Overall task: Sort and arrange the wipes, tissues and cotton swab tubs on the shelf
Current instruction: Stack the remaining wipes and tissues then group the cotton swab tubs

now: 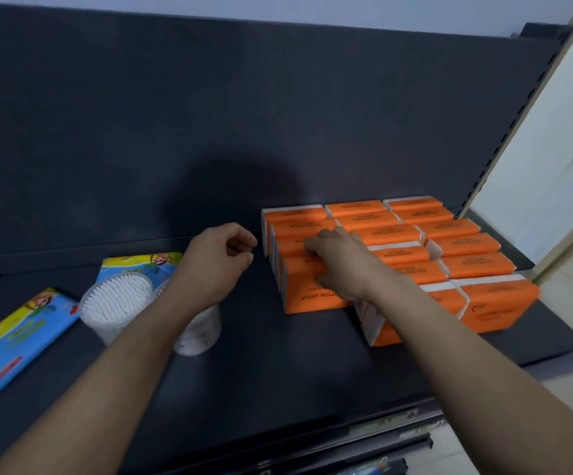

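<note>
Noting the front tissue pack (307, 296) of the left column: standing on edge, wrapped in orange, touching the pack behind. Belonging to a block of tissue packs (449, 248) filling the right end of the shelf (278, 378) in three columns.

Gripping it from above with the right hand (338, 262): fingers curling over the far top edge, thumb pressing the near face.

Judging it light and soft, yielding under a squeeze, the film wrap probably slippery. Best taking hold across the thin dimension, near the middle of the top edge, pinching gently to avoid crushing the paper or dragging neighbours out of line. Also noting the nearest pack of the middle column (381, 327) leaning out of line, likely needing squaring.

Hovering just left of the block with the left hand (218, 260), fingers loosely curling, holding nothing.

Seeing a cotton swab tub (115, 303) standing upright beside that forearm, showing white swab tips; a second tub (199, 334) partly hiding under the forearm. Judging both rigid, light, prone to rolling if tipped. Noting one wipes pack (14, 341) lying flat at far left, another wipes pack (138, 265) lying behind the tubs, near the dark back panel (209, 114).
</note>
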### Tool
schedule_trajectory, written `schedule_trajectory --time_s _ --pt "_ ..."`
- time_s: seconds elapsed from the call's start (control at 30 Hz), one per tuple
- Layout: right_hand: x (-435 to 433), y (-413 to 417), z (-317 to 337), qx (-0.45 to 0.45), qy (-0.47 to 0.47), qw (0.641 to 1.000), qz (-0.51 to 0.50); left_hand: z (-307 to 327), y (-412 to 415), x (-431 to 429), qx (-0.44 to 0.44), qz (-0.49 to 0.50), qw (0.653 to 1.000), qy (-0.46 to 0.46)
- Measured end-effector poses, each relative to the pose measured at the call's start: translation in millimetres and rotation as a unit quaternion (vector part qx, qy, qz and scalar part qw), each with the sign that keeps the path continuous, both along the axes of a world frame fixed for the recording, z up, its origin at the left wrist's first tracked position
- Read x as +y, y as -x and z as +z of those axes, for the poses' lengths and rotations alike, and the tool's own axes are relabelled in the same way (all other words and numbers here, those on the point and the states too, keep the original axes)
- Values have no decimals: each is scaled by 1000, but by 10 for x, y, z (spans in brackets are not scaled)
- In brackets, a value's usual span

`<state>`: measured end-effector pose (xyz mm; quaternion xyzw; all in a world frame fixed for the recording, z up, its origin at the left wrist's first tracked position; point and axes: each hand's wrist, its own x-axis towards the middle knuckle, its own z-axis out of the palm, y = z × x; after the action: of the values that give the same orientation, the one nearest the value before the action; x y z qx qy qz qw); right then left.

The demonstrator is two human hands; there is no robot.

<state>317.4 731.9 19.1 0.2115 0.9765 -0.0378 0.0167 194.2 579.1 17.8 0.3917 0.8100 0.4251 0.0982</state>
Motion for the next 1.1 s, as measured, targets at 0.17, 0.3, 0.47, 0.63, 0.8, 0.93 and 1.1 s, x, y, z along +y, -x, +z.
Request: schedule_trajectory --time_s 0.17,0.3,0.47,0.63,0.8,0.93,1.1 --pt "-42 -30 19 2 10 1000 -16 4 -1 -50 14 -1 1000 1" --pt "-112 -88 171 51 62 997 -20 10 29 -146 24 11 1000 -14" --pt "-397 94 286 158 122 980 28 59 143 -436 30 56 997 -45" --pt "-683 470 187 166 159 969 88 44 332 -922 55 137 987 -56" --pt "-781 895 99 151 183 965 115 -64 541 -1342 43 227 971 -56" --pt "-805 1341 36 99 195 963 157 -149 598 -1555 43 302 952 -18" --pt "-893 1941 -131 -6 190 957 221 -286 764 -1854 37 373 922 97"
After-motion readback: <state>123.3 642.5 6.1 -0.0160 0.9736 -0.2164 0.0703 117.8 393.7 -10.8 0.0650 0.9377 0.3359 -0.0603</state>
